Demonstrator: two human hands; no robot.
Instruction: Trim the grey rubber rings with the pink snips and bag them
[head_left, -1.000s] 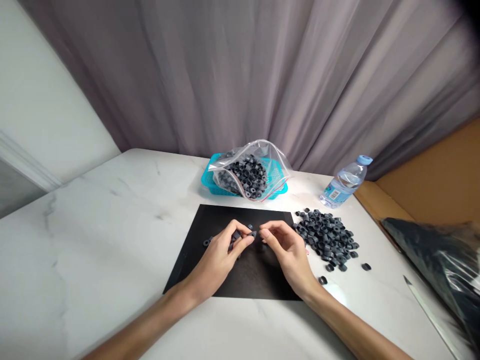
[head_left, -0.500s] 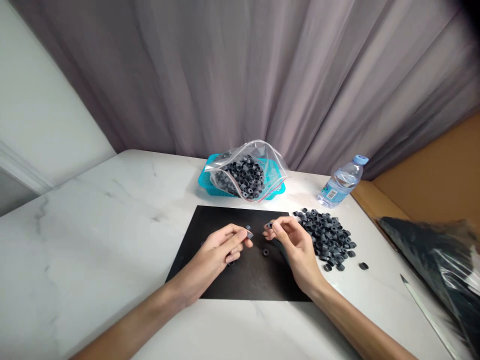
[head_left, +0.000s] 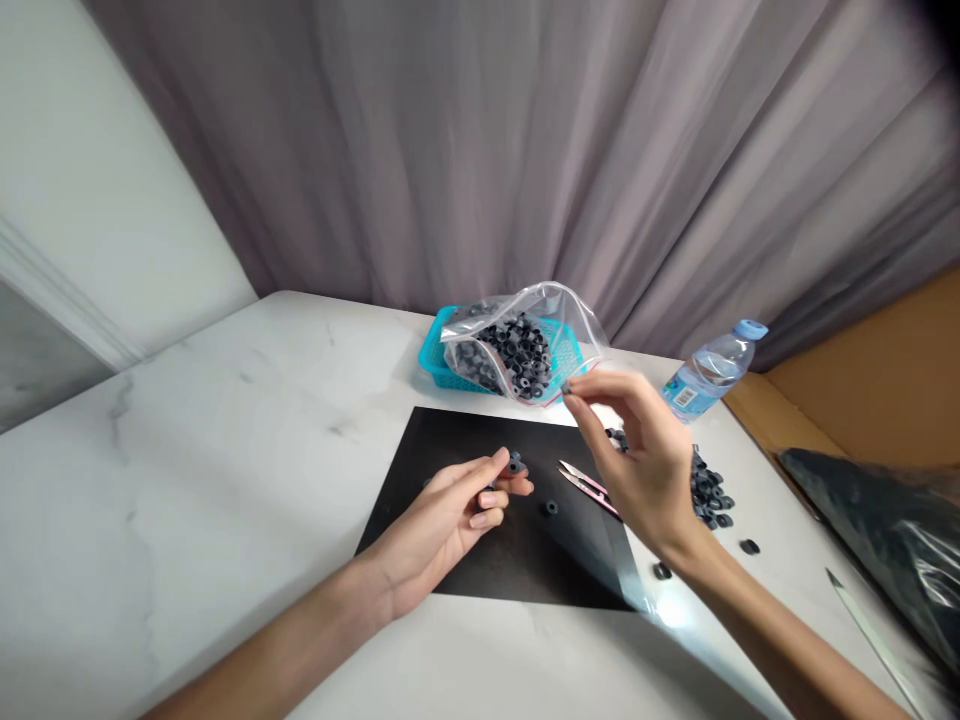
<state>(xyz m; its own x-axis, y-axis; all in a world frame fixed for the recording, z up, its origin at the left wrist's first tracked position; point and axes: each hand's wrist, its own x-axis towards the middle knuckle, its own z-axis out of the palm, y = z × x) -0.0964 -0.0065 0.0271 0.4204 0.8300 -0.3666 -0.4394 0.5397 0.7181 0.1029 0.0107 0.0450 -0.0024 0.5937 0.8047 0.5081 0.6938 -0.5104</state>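
My left hand [head_left: 465, 510], above a black mat [head_left: 502, 565], is closed on small dark grey rubber rings [head_left: 515, 464] held at the fingertips. My right hand [head_left: 637, 450] is raised near the mouth of a clear zip bag [head_left: 577, 320], pinching one small grey ring [head_left: 567, 387] between thumb and fingers. Inside the bag are many similar rings [head_left: 517, 350]. A single ring [head_left: 551, 508] lies on the mat between the hands. Pink-handled thread snips [head_left: 589, 487] rest at the mat's right side, partly hidden behind my right hand.
The bag sits in a turquoise basket [head_left: 431, 355] at the back. A pile of rings [head_left: 709, 490] lies behind my right wrist, with stray rings [head_left: 750, 547] nearby. A water bottle [head_left: 709, 375] stands back right; a dark plastic bag [head_left: 885, 510] lies at far right.
My right hand has risen from over the mat toward the bag's opening with a ring, uncovering the snips. My left hand stays over the mat. The view has shifted slightly.
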